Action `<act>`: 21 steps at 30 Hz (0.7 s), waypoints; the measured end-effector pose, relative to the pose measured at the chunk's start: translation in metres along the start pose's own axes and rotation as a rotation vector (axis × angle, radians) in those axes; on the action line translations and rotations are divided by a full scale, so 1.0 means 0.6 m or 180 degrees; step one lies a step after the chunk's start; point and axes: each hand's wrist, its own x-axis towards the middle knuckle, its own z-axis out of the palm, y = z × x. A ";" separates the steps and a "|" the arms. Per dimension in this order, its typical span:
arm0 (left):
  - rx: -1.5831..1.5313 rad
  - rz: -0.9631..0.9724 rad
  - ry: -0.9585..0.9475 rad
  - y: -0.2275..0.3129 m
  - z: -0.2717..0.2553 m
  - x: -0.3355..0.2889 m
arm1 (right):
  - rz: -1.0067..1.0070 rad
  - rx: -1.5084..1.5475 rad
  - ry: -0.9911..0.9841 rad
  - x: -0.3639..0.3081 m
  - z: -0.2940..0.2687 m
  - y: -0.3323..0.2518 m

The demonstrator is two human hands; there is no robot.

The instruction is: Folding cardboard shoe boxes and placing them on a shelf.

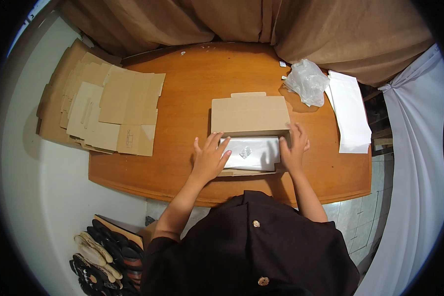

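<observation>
An open cardboard box (250, 113) stands near the front edge of the table, its brown lid raised at the back. Inside lies a flat white package (261, 154) with a small dark diamond-shaped mark on top. My left hand (209, 157) rests at the box's left end, fingers spread, thumb and index finger reaching over the package. At the opposite end, my right hand (294, 147) has its thumb by the package's right edge and its other fingers apart around the box's right side. Part of the front flap shows below the package.
Flattened cardboard boxes (133, 98) are stacked on the table's left side by the wall. A crumpled clear plastic bag (307, 81) and white sheets (349, 113) lie at the right. Brown curtains (182, 22) hang behind. Several shoes (108, 256) are at the lower left.
</observation>
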 end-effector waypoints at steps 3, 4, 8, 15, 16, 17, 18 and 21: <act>-0.0437 -0.0053 0.0538 -0.018 -0.001 -0.036 | 0.0749 -0.0008 0.0132 0.046 0.020 0.034; -0.0572 0.0069 0.0630 -0.022 0.007 -0.050 | 0.1280 0.0851 0.0069 0.063 0.026 0.050; -0.0514 0.0345 0.0763 -0.032 0.056 -0.107 | 0.2008 0.2542 -0.0179 0.098 0.019 0.060; 0.0143 0.0221 0.1124 -0.028 0.108 -0.122 | 0.1454 0.2961 -0.0077 0.070 -0.011 0.060; 0.0188 0.0206 0.1177 -0.029 0.112 -0.122 | 0.1170 0.2895 -0.0040 0.059 -0.014 0.055; 0.0190 0.0218 0.1173 -0.030 0.114 -0.124 | 0.1173 0.2899 -0.0028 0.047 -0.018 0.048; 0.0223 0.0279 0.1130 -0.029 0.112 -0.123 | 0.0986 0.2801 0.0077 0.034 -0.025 0.043; -0.0204 0.0161 0.1192 -0.040 0.112 -0.125 | 0.0685 0.2695 0.0275 0.000 -0.035 0.018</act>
